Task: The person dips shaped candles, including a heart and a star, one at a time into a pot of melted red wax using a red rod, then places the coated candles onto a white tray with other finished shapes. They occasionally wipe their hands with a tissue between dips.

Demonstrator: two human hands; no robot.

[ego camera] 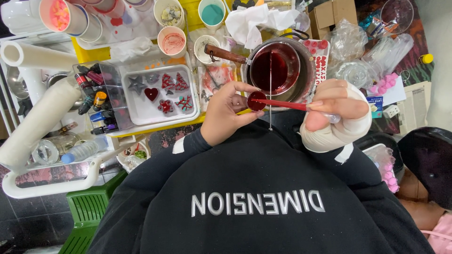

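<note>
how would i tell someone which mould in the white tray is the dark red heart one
Find the white tray left of the metal pot of dark red liquid, beside the rack of small dye bottles. The heart mould sits left of the tray's centre, below the grey star mould. It is the only heart shape and solid dark red, while the triangular tree moulds to its right are red with pale streaks.

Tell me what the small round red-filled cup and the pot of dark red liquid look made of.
Small round cup, pinched by the left hand: too small to tell, maybe metal. Pot: shiny grey rim suggests polished metal, with a brown, wood-like handle.
</note>
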